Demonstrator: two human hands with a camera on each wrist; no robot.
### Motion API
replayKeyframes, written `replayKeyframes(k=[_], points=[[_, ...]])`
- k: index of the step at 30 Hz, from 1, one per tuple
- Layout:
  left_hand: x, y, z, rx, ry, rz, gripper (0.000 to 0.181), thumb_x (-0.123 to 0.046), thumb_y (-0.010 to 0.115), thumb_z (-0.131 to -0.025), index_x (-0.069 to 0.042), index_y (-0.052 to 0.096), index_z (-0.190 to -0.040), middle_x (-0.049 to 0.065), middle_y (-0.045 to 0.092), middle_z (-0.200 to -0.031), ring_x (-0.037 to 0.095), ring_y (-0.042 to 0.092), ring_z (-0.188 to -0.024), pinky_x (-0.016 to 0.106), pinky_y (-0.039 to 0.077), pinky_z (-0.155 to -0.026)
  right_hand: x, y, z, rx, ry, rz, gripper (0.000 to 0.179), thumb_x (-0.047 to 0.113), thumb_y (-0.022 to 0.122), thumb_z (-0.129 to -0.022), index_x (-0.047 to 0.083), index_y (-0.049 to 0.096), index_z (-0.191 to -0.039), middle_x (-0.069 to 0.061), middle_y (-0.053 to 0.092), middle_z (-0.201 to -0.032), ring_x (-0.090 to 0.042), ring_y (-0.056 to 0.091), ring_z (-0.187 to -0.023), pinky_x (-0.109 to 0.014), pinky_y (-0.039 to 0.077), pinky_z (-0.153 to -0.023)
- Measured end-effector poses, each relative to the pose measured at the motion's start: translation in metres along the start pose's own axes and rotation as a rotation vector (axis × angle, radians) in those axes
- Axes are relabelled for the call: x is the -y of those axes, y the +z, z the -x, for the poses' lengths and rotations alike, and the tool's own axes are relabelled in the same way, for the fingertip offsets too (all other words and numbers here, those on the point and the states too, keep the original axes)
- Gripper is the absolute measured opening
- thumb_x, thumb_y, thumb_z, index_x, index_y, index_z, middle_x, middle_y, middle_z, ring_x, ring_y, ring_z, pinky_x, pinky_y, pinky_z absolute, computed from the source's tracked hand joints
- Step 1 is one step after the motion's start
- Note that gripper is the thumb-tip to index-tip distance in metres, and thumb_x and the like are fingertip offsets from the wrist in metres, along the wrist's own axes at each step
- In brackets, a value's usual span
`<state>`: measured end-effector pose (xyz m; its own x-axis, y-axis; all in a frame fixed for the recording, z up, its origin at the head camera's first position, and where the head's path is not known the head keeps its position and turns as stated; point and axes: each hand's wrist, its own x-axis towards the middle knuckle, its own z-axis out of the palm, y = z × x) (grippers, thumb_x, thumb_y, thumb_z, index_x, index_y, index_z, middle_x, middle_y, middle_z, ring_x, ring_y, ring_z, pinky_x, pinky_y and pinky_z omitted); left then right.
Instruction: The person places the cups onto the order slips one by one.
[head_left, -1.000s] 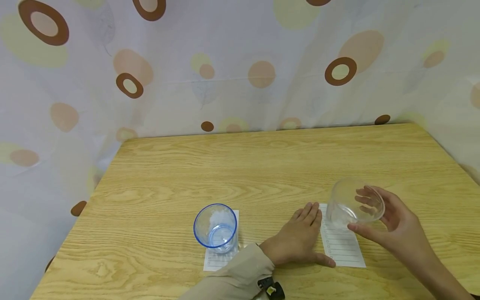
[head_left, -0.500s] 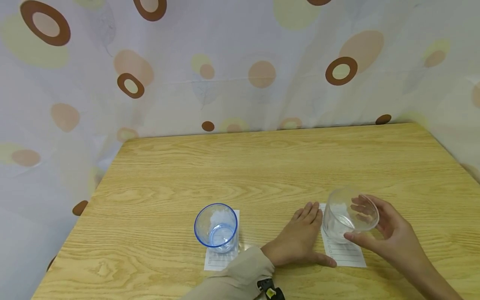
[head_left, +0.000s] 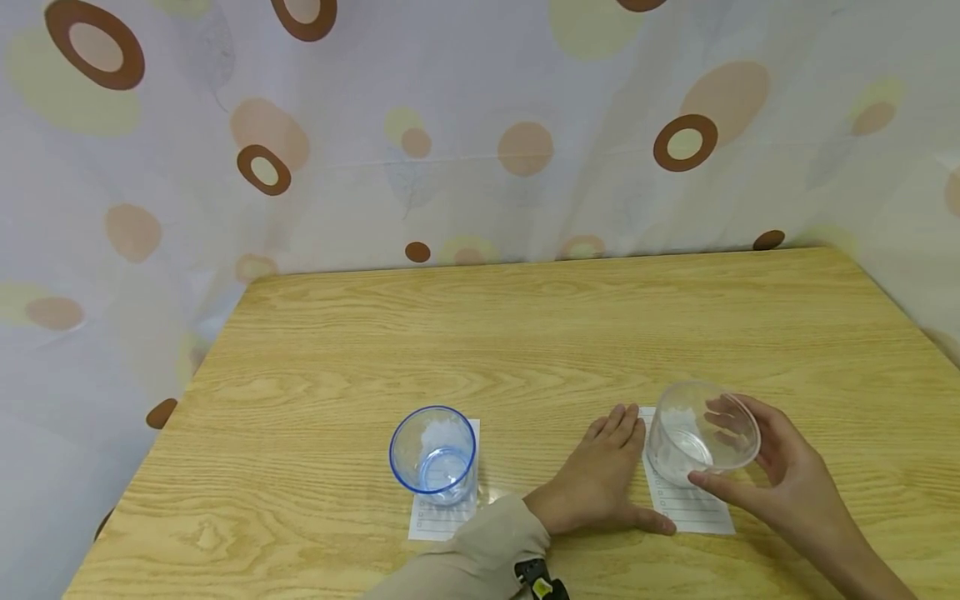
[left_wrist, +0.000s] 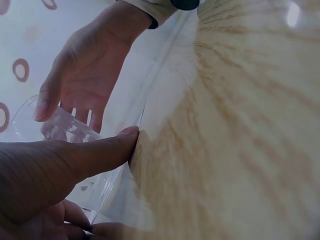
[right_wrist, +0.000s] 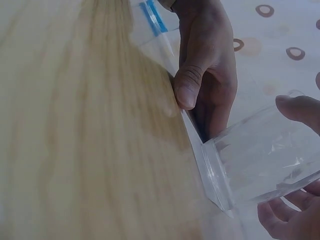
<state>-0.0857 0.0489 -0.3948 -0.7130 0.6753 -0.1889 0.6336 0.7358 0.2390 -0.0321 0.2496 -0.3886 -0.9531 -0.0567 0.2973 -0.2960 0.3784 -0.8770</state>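
Note:
My right hand (head_left: 787,471) holds a clear plastic cup (head_left: 678,442) by its side, thumb in front and fingers behind. The cup's base is on a lined white paper sheet (head_left: 697,515) with small checkboxes, as the right wrist view shows the cup (right_wrist: 265,155) meeting the paper. Palm down, my left hand (head_left: 596,483) lies on the table with straight fingers, its fingertips and thumb at the sheet's left edge. Farther left stands a clear cup with a blue rim (head_left: 432,454), on a second lined sheet (head_left: 431,525) partly hidden by the cup and sleeve.
A wood-grain table (head_left: 480,342) spreads under everything. Behind it hangs a pale curtain (head_left: 450,100) patterned with brown and peach circles. The left sleeve (head_left: 480,550) and a black wrist strap (head_left: 542,578) cross the front.
The right hand has brought the clear cup slightly left and down onto the right-hand sheet; it shifts only slightly over the last half second. The left hand and blue-rimmed cup stay put.

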Motion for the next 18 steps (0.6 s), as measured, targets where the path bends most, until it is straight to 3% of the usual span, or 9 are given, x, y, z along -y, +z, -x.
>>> replayKeyframes(k=[3, 6, 8, 11, 13, 14, 16, 18], points=[[-0.001, -0.002, 0.000, 0.003, -0.011, 0.034, 0.114, -0.073, 0.064, -0.073, -0.006, 0.019, -0.154, 0.006, 0.011, -0.161, 0.017, 0.005, -0.148, 0.026, 0.009, -0.117, 0.000, -0.002, -0.001, 0.031, 0.002, 0.018, 0.096, -0.021, 0.075, -0.067, 0.006, 0.031, -0.148, 0.004, 0.047, -0.140, 0.004, 0.047, -0.123, -0.005, 0.032, -0.098], [-0.001, -0.012, 0.008, -0.032, -0.012, 0.048, 0.107, -0.070, 0.062, -0.077, -0.006, 0.023, -0.153, 0.008, 0.014, -0.161, 0.022, 0.008, -0.147, 0.029, 0.018, -0.117, 0.002, -0.012, -0.008, 0.072, -0.045, 0.050, 0.096, -0.021, 0.072, -0.071, 0.008, 0.025, -0.151, 0.004, 0.042, -0.143, 0.003, 0.041, -0.126, -0.006, 0.032, -0.098], [0.000, -0.028, 0.021, -0.082, 0.002, 0.042, 0.099, -0.066, 0.061, -0.082, -0.005, 0.027, -0.152, 0.009, 0.019, -0.159, 0.026, 0.013, -0.147, 0.031, 0.024, -0.115, 0.006, -0.024, -0.017, 0.096, -0.094, 0.064, 0.091, -0.021, 0.065, -0.077, 0.007, 0.022, -0.152, 0.001, 0.037, -0.146, 0.000, 0.039, -0.129, -0.007, 0.032, -0.098], [0.010, -0.066, 0.052, -0.193, 0.036, 0.079, 0.082, -0.056, 0.056, -0.091, -0.005, 0.031, -0.150, 0.011, 0.024, -0.158, 0.029, 0.016, -0.146, 0.038, 0.025, -0.115, 0.018, -0.046, -0.038, 0.088, -0.118, 0.154, 0.074, -0.014, 0.054, -0.090, 0.009, 0.021, -0.153, -0.003, 0.033, -0.150, -0.006, 0.034, -0.133, -0.006, 0.031, -0.098], [0.024, -0.096, 0.075, -0.279, 0.027, 0.137, 0.073, -0.051, 0.051, -0.096, -0.006, 0.031, -0.151, 0.010, 0.023, -0.158, 0.028, 0.014, -0.146, 0.041, 0.021, -0.117, 0.027, -0.061, -0.057, 0.077, -0.099, 0.244, 0.064, -0.004, 0.048, -0.097, 0.012, 0.022, -0.153, -0.008, 0.029, -0.152, -0.010, 0.029, -0.137, -0.006, 0.024, -0.102], [0.034, -0.109, 0.085, -0.325, 0.012, 0.166, 0.070, -0.049, 0.049, -0.098, -0.007, 0.031, -0.151, 0.011, 0.021, -0.158, 0.028, 0.012, -0.147, 0.043, 0.018, -0.117, 0.033, -0.067, -0.067, 0.074, -0.084, 0.298, 0.061, 0.001, 0.048, -0.099, 0.013, 0.023, -0.153, -0.011, 0.027, -0.153, -0.016, 0.026, -0.140, -0.012, 0.020, -0.109], [0.059, -0.133, 0.101, -0.396, -0.051, 0.183, 0.066, -0.048, 0.043, -0.101, -0.008, 0.030, -0.152, 0.011, 0.018, -0.159, 0.029, 0.007, -0.147, 0.046, 0.012, -0.118, 0.042, -0.077, -0.087, 0.077, -0.058, 0.396, 0.057, 0.011, 0.046, -0.102, 0.012, 0.022, -0.154, -0.019, 0.021, -0.155, -0.031, 0.017, -0.144, -0.032, 0.012, -0.119], [0.091, -0.150, 0.110, -0.451, -0.138, 0.163, 0.065, -0.050, 0.038, -0.102, -0.010, 0.030, -0.152, 0.012, 0.014, -0.160, 0.032, 0.003, -0.147, 0.049, 0.008, -0.118, 0.048, -0.085, -0.105, 0.086, -0.062, 0.469, 0.057, 0.016, 0.048, -0.102, 0.006, 0.023, -0.153, -0.027, 0.015, -0.155, -0.044, 0.011, -0.144, -0.057, 0.006, -0.116]])
